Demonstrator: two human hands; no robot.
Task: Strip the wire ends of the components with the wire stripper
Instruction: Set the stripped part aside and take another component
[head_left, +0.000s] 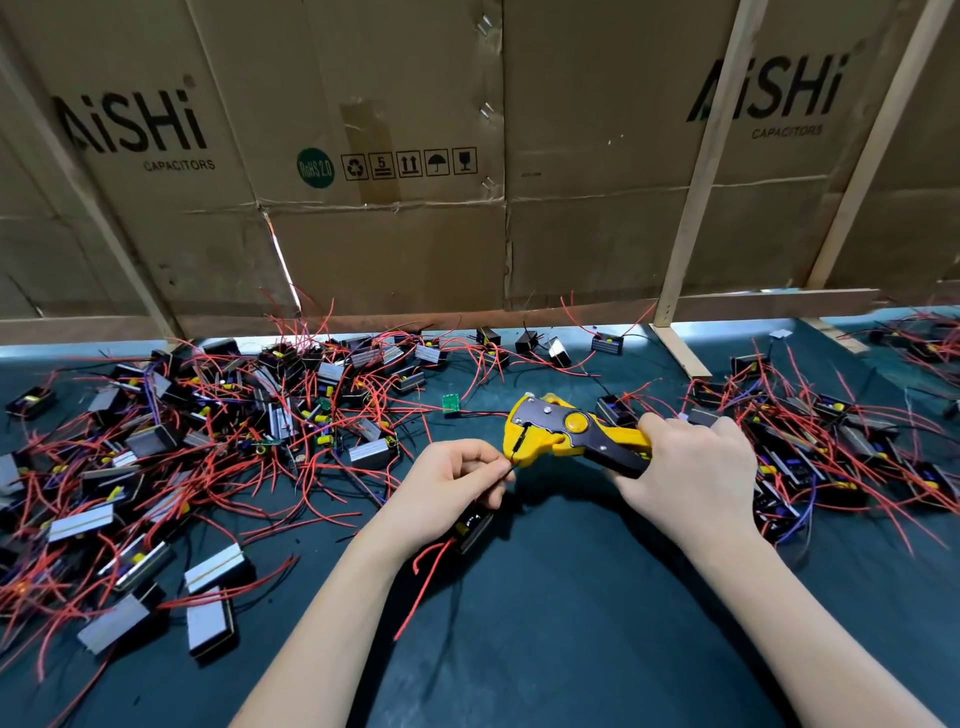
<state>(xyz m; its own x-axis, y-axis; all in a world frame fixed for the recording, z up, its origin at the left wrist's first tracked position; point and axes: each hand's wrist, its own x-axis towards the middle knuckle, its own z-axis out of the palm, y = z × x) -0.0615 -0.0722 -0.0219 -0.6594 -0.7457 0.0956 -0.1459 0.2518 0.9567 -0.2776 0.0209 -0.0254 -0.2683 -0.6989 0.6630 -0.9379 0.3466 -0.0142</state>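
The left hand (447, 486) sits just left of frame centre, thumb and forefinger pinched on a thin black wire (511, 462) whose end enters the stripper's mouth. Below that hand a small black component (474, 527) hangs or lies at the wrist, with a red lead (423, 587) trailing down and left over the mat. The right hand (691, 470) is right of centre, fingers curled tight round the handles of the stripper (566, 434), which points left across the gap between the two hands. The stripper is yellow and black with a round orange knob on its side plate and a stepped jaw head; the jaws stand around the wire end, though whether they bite it cannot be told. Open dark green mat (571, 623) runs from the hands down to the bottom edge, between and around both forearms, the only wide bare stretch. To the left, a dense pile of components (171, 457) fills the frame from the left edge to near the left hand: black cases with grey ribbed faces, yellow parts and tangled red wires. A smaller pile (841, 447) lies at the right, touching the right hand's far side and reaching the right edge. A green circuit board (451, 402) lies alone just above the left hand. A cardboard wall (389, 234) with wooden battens (691, 208) closes the back edge across the upper frame.
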